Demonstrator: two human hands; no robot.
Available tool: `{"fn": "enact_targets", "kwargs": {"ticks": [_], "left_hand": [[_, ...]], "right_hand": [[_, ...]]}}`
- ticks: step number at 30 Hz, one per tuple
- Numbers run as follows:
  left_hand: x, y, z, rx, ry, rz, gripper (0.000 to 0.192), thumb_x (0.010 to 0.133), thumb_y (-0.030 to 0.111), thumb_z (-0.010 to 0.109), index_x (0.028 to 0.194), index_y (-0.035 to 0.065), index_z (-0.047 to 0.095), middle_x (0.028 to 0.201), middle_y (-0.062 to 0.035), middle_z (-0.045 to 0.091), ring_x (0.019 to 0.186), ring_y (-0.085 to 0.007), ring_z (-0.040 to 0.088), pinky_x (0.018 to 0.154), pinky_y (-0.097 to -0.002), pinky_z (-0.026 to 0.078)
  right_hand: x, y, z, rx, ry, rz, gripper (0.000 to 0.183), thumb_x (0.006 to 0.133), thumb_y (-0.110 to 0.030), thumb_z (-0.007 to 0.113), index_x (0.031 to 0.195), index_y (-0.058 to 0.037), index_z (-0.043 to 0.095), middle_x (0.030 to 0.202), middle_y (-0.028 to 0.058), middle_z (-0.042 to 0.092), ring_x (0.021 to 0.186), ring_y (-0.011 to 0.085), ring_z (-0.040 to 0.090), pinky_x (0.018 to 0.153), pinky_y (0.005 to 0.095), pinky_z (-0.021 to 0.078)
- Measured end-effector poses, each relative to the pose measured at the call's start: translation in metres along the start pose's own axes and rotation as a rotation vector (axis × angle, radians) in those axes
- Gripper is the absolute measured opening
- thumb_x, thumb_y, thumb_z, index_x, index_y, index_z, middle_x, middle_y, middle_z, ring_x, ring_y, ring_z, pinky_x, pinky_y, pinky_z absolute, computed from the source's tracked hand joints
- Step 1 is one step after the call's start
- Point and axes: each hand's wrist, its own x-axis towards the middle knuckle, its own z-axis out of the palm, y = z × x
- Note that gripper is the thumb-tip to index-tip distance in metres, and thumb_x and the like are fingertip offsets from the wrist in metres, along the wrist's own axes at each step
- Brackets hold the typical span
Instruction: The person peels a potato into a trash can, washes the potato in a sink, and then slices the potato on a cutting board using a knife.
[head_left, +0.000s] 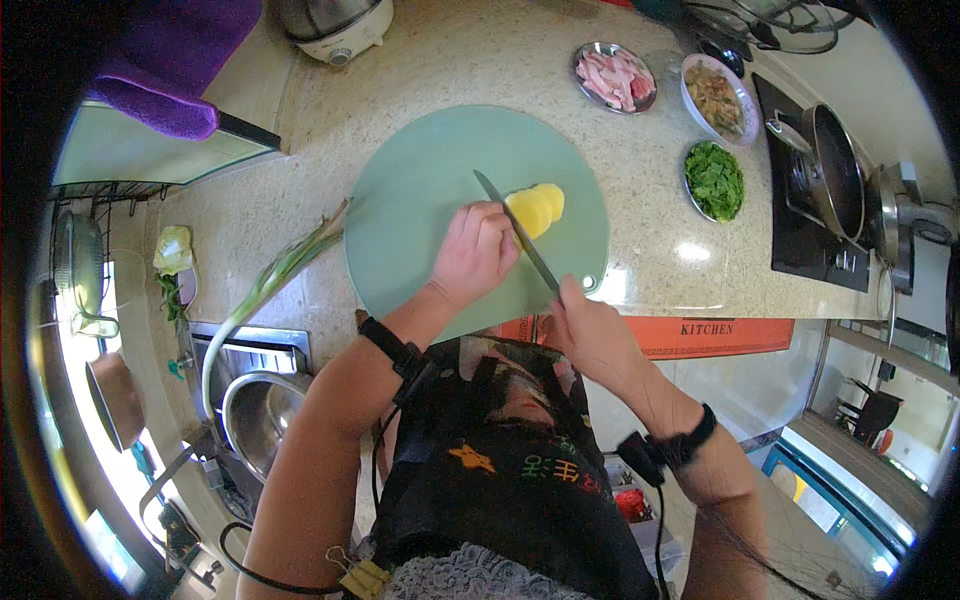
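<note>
A round pale green cutting board lies on the counter before me. Yellow slices, probably potato, overlap on it to the right of the blade. My right hand grips the handle of a kitchen knife, whose blade slants up and left across the board. On the blade's left side, my left hand is curled with its knuckles close to the steel, pressing on the uncut part of the potato, which is mostly hidden under the fingers.
A long green onion runs from the board's left edge over the sink, beside a steel bowl. Back right are sliced meat, a bowl of mixed food and chopped greens. A frying pan stands on the cooktop.
</note>
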Motion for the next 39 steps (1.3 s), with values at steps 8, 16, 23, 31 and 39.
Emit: {"fn": "enact_targets", "kwargs": {"ticks": [8,16,23,31,39], "left_hand": [[-0.002,-0.007,-0.003,-0.106,-0.024,-0.009,0.025,0.073,-0.003,0.054,0.096,0.0016,0.045,0.096,-0.0173,0.048,0.088,-0.0339,0.048,0.079,-0.0432,0.040],[-0.003,-0.005,-0.002,-0.024,-0.005,-0.017,0.027,0.070,-0.002,0.058,0.094,0.0024,0.046,0.098,-0.0158,0.050,0.089,-0.0348,0.050,0.079,-0.0426,0.044],[0.000,-0.004,0.000,-0.031,-0.010,-0.003,0.027,0.070,-0.002,0.059,0.093,0.0028,0.046,0.097,-0.0155,0.050,0.087,-0.0347,0.050,0.077,-0.0419,0.044],[-0.003,-0.007,-0.007,-0.035,-0.068,-0.039,0.030,0.071,0.000,0.060,0.098,0.0038,0.046,0.099,-0.0147,0.051,0.091,-0.0334,0.049,0.080,-0.0426,0.043],[0.057,-0.012,-0.049,0.097,-0.485,0.121,0.019,0.081,0.022,0.063,0.100,0.0175,0.061,0.107,-0.0029,0.056,0.097,-0.0245,0.048,0.090,-0.0422,0.031]], "right_hand": [[0.015,0.005,0.018,0.020,0.095,-0.007,0.022,0.093,-0.017,0.047,0.101,-0.0019,0.032,0.067,0.0257,0.057,0.062,0.0443,0.058,0.052,0.0521,0.0446],[-0.029,-0.011,-0.011,-0.037,0.080,-0.045,0.021,0.092,-0.014,0.047,0.100,-0.0017,0.032,0.065,0.0252,0.057,0.062,0.0448,0.057,0.052,0.0524,0.0441],[0.016,-0.002,0.008,0.029,0.027,-0.017,0.020,0.092,-0.015,0.045,0.099,-0.0012,0.033,0.067,0.0263,0.057,0.065,0.0457,0.057,0.055,0.0540,0.0438],[0.025,0.012,0.028,-0.045,0.116,-0.048,0.021,0.093,-0.019,0.045,0.099,-0.0024,0.035,0.072,0.0234,0.059,0.065,0.0437,0.059,0.055,0.0521,0.0461],[0.012,0.016,0.014,-0.134,0.213,-0.040,0.021,0.092,-0.021,0.048,0.102,-0.0049,0.037,0.077,0.0178,0.061,0.062,0.0389,0.061,0.051,0.0471,0.0499]]}}
